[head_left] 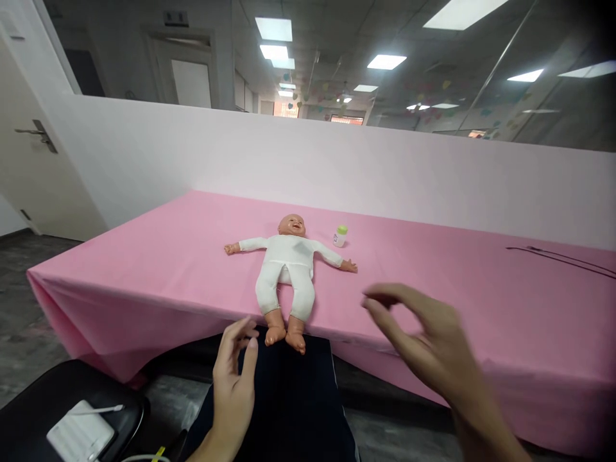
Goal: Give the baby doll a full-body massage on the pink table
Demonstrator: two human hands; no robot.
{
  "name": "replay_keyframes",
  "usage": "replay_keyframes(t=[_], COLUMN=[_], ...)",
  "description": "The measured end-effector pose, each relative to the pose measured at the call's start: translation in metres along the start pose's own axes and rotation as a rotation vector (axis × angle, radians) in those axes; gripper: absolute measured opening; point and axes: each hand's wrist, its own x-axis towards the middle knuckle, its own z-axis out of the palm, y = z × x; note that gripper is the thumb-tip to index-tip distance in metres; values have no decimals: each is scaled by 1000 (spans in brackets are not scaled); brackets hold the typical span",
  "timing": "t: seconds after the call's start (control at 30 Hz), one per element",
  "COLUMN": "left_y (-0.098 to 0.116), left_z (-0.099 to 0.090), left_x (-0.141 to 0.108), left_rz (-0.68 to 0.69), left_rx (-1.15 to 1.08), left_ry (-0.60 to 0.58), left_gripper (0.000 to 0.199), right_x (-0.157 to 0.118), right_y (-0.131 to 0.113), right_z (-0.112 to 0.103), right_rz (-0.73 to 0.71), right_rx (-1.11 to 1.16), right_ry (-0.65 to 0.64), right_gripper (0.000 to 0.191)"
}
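Observation:
A baby doll [289, 256] in a white suit lies on its back on a pink-covered table [423, 282], arms spread, its bare feet over the front edge. Just right of its head stands a small jar [339, 236] with a green lid. My left hand [235, 372] is raised near the doll's feet, fingers curved and apart, touching nothing. To the right of the doll hovers my right hand [423, 333], slightly blurred; its thumb and fingers curve toward each other with no object between them.
Thin black cords [568, 256] lie at the table's right. On a black chair [38, 398] at the lower left rests a white device [81, 433] with a cable. A low white wall [337, 160] topped with glass runs behind the table.

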Motion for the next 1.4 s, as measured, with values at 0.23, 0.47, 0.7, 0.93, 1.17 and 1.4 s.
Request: replay_keyframes(t=[0.23, 0.47, 0.7, 0.93, 1.17, 1.4], left_y=[-8, -29, -46, -29, -43, -52], left_z=[73, 102, 157, 276, 353, 369], left_x=[99, 217, 266, 274, 295, 299], left_rz=[79, 155, 262, -428, -897, -980], left_rx=[-39, 239, 174, -343, -565, -562], left_ry=[-172, -241, -301, -753, -694, -743], left_gripper=[36, 35, 27, 49, 83, 90], right_x=[44, 69, 115, 151, 150, 154], right_y=[103, 154, 183, 255, 313, 349], right_z=[92, 140, 136, 119, 131, 134], right_rz=[446, 551, 480, 489, 312, 246], right_rx=[374, 506, 295, -84, -336, -355], right_ry=[-343, -319, -9, 219, 71, -62], right_gripper=[46, 50, 39, 37, 58, 59])
